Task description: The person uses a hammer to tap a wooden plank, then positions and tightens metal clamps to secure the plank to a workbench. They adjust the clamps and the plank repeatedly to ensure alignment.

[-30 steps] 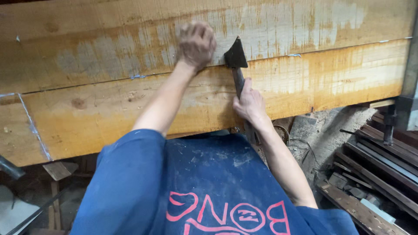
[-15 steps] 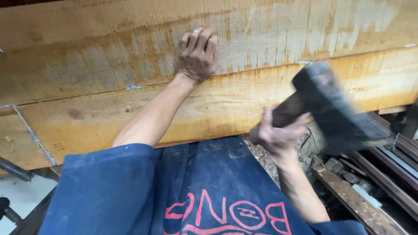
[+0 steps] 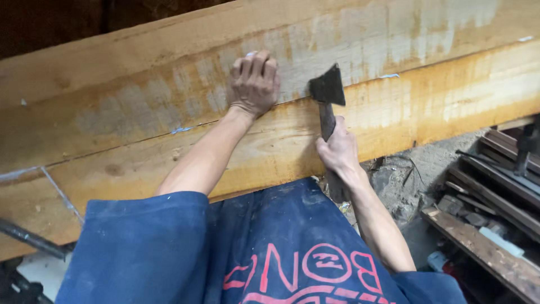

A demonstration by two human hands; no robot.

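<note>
Wooden beam (image 3: pixel 140 112) under left hand (image 3: pixel 254 84); right hand (image 3: pixel 337 151) grips hatchet (image 3: pixel 326 90).

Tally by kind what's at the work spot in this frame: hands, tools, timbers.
Hands: 2, left hand pressed on the timber, right hand gripping the handle
Hatchets: 1, hatchet with its head at the seam
Large wooden beams: 2, upper beam, lower beam
Total: 5

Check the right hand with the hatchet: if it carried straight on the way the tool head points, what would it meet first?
Most likely the wooden beam. The right hand grips the hatchet by its handle, head pointing up onto the beam's face, apparently at or near the seam line already. The left hand lies flat beside it, off that line.
</note>
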